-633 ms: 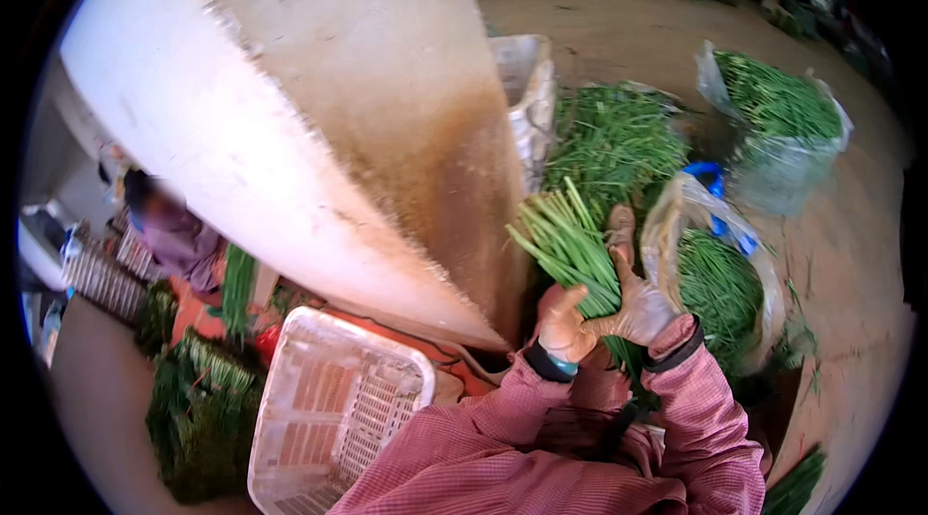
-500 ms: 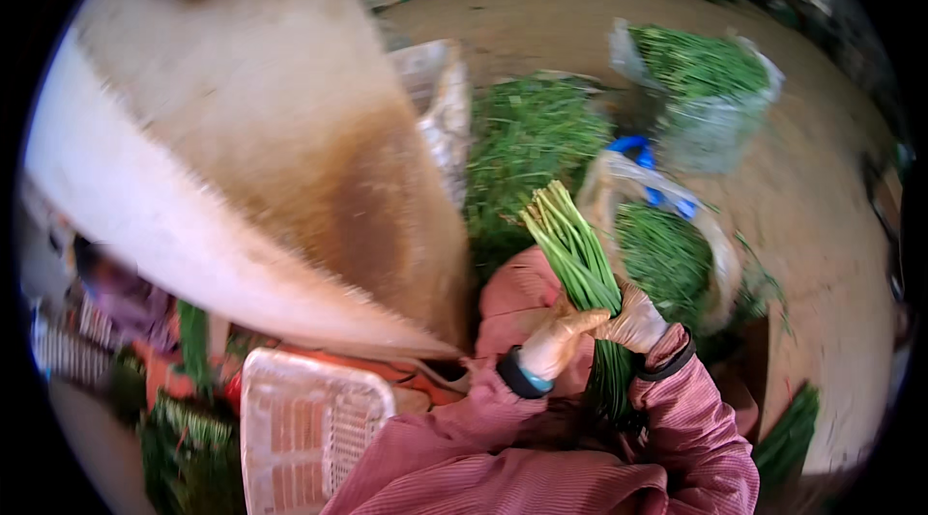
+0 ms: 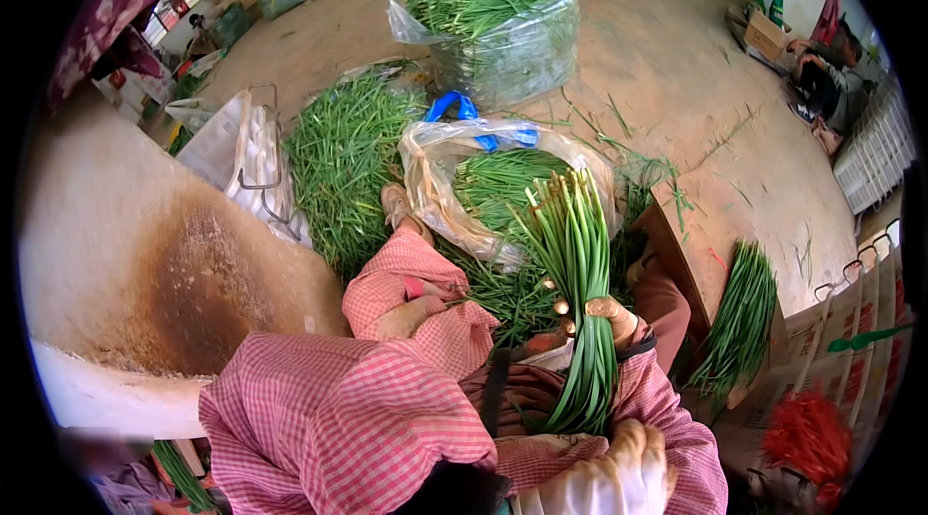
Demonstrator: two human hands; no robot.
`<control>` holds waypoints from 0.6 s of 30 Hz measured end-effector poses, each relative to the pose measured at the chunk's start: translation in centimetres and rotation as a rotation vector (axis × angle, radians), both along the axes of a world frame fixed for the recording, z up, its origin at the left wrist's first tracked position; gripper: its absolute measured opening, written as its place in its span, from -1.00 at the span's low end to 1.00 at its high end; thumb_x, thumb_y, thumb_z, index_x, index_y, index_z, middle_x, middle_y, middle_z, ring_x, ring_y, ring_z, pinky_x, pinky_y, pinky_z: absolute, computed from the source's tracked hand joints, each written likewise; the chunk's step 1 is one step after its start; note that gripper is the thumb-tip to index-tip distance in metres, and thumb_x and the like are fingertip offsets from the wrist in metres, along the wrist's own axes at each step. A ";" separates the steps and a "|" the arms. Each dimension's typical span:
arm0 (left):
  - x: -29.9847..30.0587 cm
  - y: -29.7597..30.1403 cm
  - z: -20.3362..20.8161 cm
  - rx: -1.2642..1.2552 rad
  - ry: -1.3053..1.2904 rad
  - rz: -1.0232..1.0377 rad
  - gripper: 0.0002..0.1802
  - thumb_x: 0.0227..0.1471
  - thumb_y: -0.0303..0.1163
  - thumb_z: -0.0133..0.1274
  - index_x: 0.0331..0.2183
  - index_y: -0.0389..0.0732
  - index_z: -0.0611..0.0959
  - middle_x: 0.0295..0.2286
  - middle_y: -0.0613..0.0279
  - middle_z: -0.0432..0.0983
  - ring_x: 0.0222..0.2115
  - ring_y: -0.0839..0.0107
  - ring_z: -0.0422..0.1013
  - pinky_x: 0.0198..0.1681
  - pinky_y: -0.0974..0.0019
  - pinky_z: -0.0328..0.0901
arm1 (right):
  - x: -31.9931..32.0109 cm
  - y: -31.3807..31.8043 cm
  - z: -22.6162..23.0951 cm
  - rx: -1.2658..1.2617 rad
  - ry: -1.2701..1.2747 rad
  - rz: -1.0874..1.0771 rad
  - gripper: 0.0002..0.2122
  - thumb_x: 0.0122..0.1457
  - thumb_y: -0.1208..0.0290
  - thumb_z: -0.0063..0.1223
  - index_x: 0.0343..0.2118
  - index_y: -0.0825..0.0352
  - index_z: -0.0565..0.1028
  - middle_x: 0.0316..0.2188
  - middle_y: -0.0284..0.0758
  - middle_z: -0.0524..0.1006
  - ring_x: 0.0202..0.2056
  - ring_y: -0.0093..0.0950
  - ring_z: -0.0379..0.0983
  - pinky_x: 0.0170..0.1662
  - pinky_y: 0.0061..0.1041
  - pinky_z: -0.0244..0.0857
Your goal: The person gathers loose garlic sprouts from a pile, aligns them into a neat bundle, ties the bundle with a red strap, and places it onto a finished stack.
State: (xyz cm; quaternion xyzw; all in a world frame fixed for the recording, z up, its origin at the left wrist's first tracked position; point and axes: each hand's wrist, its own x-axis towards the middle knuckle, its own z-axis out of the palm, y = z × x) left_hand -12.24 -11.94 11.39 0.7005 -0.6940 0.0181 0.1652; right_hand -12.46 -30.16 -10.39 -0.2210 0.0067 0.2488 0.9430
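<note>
A bunch of garlic chives (image 3: 580, 254) stands nearly upright in front of me, pale cut ends at the top and long green leaves drooping below. Around its middle my right hand (image 3: 614, 315) is closed, thumb in front and gloved fingertips showing on the left side. My left hand (image 3: 604, 476), in a pale, stained glove, is low in the picture, across my right sleeve and apart from the bunch. Its fingers look bent, their tips hidden, and whether it holds anything does not show. More chives fill an open plastic bag (image 3: 420, 162) just beyond the bunch.
A fuller clear bag of chives (image 3: 507, 46) stands farther off. Loose greens (image 3: 338, 172) lie left of the nearer bag. A stained pale slab (image 3: 116, 244) is at left. At right are another chive bunch (image 3: 739, 322), red strips (image 3: 810, 443) and a crate (image 3: 875, 162).
My left hand has left the bunch and is now lower, over my right sleeve. The right hand alone holds the bunch, now more upright. My view has swung to the right.
</note>
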 end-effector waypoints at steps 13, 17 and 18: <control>8.4 -5.8 -4.1 -0.173 -0.023 0.325 -0.67 -0.26 -0.33 0.13 -0.35 -0.26 0.55 -0.50 0.22 0.41 -0.43 0.26 0.34 -0.43 0.28 0.26 | -3.9 -3.5 -0.3 0.151 -0.014 -0.209 -0.36 -0.10 0.48 0.05 0.09 0.43 0.05 -0.34 -0.22 0.42 -0.44 -0.41 0.47 -0.26 -0.44 0.40; 11.8 -7.1 -9.6 -0.378 -0.056 0.637 -0.67 -0.27 -0.31 0.16 -0.37 -0.25 0.55 -0.54 0.23 0.40 -0.48 0.25 0.33 -0.47 0.28 0.26 | -2.6 -1.9 -1.1 0.133 -0.042 -0.188 -0.34 -0.15 0.46 0.11 0.06 0.45 0.11 -0.36 -0.21 0.44 -0.45 -0.40 0.47 -0.29 -0.51 0.39; 12.1 -8.0 -11.3 -0.415 0.017 0.625 -0.69 -0.28 -0.30 0.17 -0.41 -0.25 0.56 -0.54 0.23 0.42 -0.49 0.25 0.34 -0.47 0.27 0.27 | -2.9 -2.4 -1.0 0.108 -0.057 -0.192 -0.34 -0.16 0.45 0.12 0.06 0.45 0.11 -0.36 -0.21 0.44 -0.45 -0.40 0.47 -0.29 -0.51 0.38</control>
